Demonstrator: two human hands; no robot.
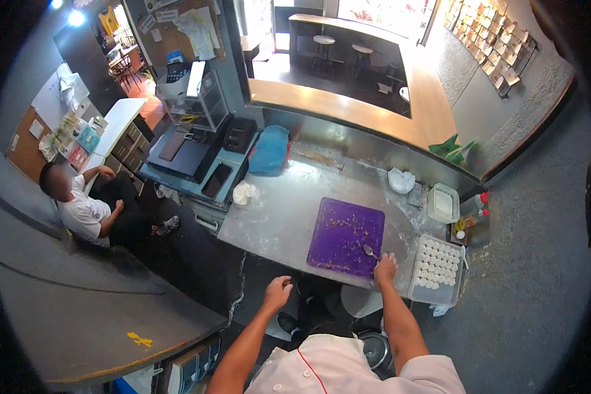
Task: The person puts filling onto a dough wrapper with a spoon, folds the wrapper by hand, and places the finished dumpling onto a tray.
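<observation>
A purple cutting board (342,239) lies on the steel worktable (271,216), strewn with bits of food. At its lower right rests the bowl of a metal spoon (369,250). My right hand (385,268) is at the board's right edge, its fingers closed around the spoon's handle. My left hand (278,291) hangs in front of the table's near edge with fingers curled; whether anything small is between them is hidden. Right of my right hand, a plastic tray (431,297) bears rows of small white dumplings (438,263).
White dough (245,193) sits at the table's left, near a blue cloth (269,150). A clear container (443,203) and red-capped bottles (475,207) stand at the right. A phone (216,180) lies on the side cabinet. One person (88,212) sits at the left.
</observation>
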